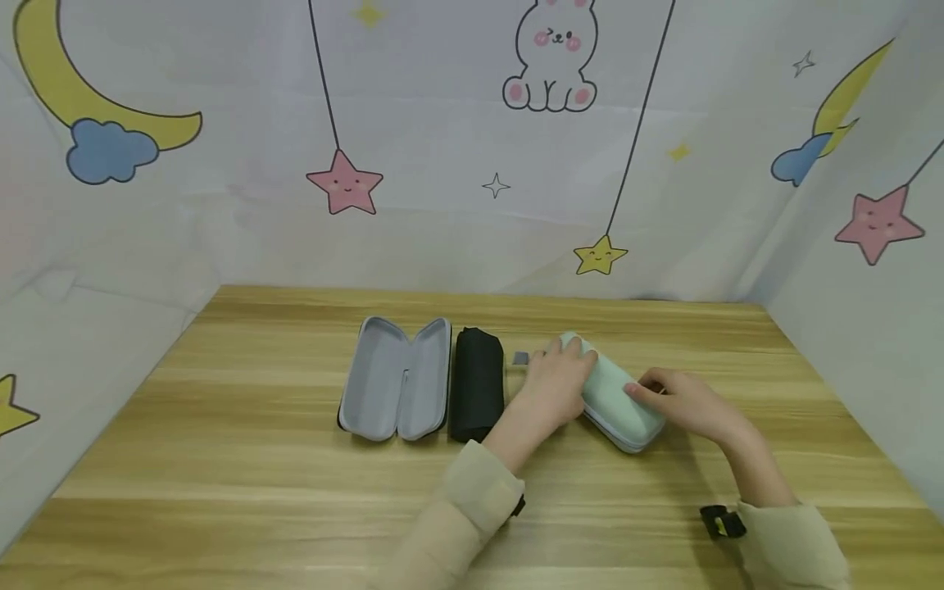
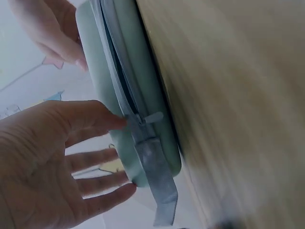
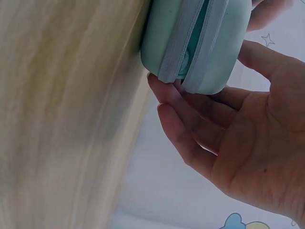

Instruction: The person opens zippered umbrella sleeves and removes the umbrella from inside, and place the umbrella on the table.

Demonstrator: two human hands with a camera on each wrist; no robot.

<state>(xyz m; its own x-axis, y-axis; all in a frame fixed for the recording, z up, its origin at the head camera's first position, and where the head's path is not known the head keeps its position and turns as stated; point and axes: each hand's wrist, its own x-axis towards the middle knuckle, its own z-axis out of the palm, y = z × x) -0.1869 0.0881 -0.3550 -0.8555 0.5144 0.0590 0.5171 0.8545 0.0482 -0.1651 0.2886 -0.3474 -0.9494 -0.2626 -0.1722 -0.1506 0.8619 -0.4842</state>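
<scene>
A mint-green zippered hard case [image 1: 616, 401], like a glasses case, lies at a slant on the table. My left hand [image 1: 554, 388] grips its far left end, fingers over the top. In the left wrist view, the left thumb [image 2: 102, 117] touches the zip edge near the zip pull [image 2: 154, 118], and a grey fabric tab [image 2: 157, 167] hangs at that end. My right hand [image 1: 689, 403] holds the near right end, thumb on top. The right wrist view shows the right fingers [image 3: 190, 114] curled round this end, where the zip tapes [image 3: 207, 45] stand parted.
Left of the hands, a grey-lined case [image 1: 376, 381] lies open. Beside it is a black cylindrical bundle [image 1: 478, 385], its kind unclear. A small grey piece [image 1: 521, 358] shows behind my left hand. Printed cloth walls [image 1: 442, 246] border the wooden table [image 1: 221, 459].
</scene>
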